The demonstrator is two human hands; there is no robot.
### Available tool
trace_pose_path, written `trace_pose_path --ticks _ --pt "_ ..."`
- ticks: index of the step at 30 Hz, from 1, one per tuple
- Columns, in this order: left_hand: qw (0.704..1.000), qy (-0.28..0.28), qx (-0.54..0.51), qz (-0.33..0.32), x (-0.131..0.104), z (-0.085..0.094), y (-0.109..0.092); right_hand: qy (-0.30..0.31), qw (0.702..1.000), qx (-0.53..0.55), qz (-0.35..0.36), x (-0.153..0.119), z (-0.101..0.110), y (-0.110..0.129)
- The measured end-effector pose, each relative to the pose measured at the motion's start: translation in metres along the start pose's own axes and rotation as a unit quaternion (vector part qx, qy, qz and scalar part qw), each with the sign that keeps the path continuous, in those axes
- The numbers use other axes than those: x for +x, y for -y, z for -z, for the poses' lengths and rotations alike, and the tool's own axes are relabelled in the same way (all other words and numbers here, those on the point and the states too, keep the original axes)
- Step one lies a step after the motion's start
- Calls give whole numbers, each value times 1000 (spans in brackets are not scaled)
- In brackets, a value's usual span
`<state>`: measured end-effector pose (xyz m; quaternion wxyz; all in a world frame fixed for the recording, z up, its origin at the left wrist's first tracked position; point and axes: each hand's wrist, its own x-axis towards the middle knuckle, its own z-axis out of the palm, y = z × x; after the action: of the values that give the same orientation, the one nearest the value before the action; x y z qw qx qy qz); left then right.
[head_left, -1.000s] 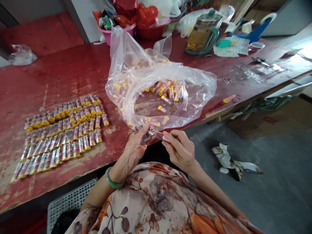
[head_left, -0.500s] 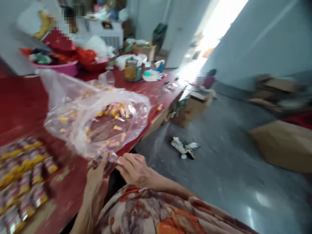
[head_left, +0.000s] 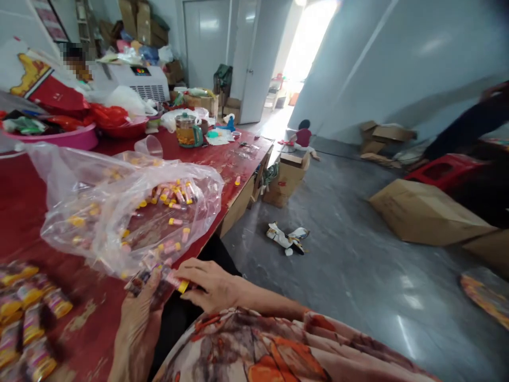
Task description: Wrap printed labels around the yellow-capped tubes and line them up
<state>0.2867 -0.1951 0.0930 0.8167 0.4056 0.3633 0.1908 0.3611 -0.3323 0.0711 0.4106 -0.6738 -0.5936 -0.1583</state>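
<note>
My left hand (head_left: pixel 139 313) is closed on a printed clear wrapper (head_left: pixel 139 281) at the table's front edge. Between the fingers of my right hand (head_left: pixel 212 286) is a small pink tube with a yellow cap (head_left: pixel 178 283), its far end at the wrapper's mouth. Just beyond both hands lies a large clear plastic bag (head_left: pixel 115 207), spread open with several loose yellow-capped tubes (head_left: pixel 175 193) in it. To the left, wrapped packs of tubes (head_left: pixel 34 323) lie in rows on the red table (head_left: pixel 87 302).
At the back of the table stand a glass teapot (head_left: pixel 186 130), a pink basin (head_left: pixel 75 139) and a red basin (head_left: pixel 127 130). Cardboard boxes (head_left: pixel 425 212) and torn scraps (head_left: pixel 286 239) lie on the floor. A small person (head_left: pixel 303 138) sits near the doorway; another person's leg (head_left: pixel 461 127) shows at right.
My view has turned, so the table and bag appear further left. The tube's yellow cap now shows at my right fingers, where they were pinched at the wrapper before.
</note>
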Motion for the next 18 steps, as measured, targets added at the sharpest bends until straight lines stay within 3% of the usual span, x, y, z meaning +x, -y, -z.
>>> trace_pose_path --ticks 4,8,14,18 --pt "998 63 -19 8 -11 -5 -1 -81 995 25 -56 -5 1 8" --pt "992 111 -42 42 -6 -6 7 -143 982 67 -100 2 -6 1" --pt "989 106 -75 64 6 0 10 -143 973 97 -152 19 -20 -14" --pt "989 87 -93 77 16 3 3 -109 979 113 -133 28 -26 -24"
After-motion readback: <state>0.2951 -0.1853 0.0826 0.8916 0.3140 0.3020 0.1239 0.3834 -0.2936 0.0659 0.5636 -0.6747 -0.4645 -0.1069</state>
